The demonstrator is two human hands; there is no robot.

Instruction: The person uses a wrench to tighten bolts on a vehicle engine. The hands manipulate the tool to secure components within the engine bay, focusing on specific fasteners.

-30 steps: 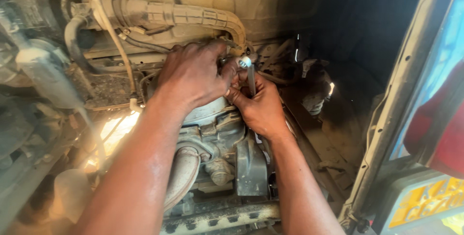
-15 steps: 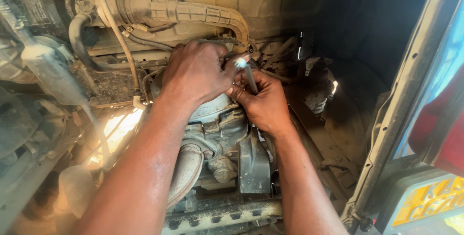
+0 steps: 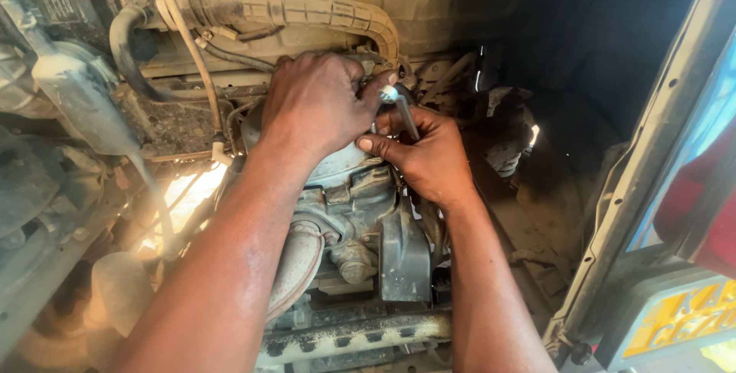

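Around the round grey engine housing (image 3: 337, 170) room is tight: the ribbed hose (image 3: 307, 6) crosses close above it, thin cables (image 3: 192, 59) hang at its left, and a dark bracket (image 3: 404, 254) stands below. To its right lies an open, shadowed gap, seemingly passable.

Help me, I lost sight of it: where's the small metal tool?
In the head view, the metal tool sits centre, held in the right hand, beside the left hand, below the ribbed hose.

Sunlight is glaring off the ground left of the engine (image 3: 360, 212); right of it, deep shadow is swallowing detail.
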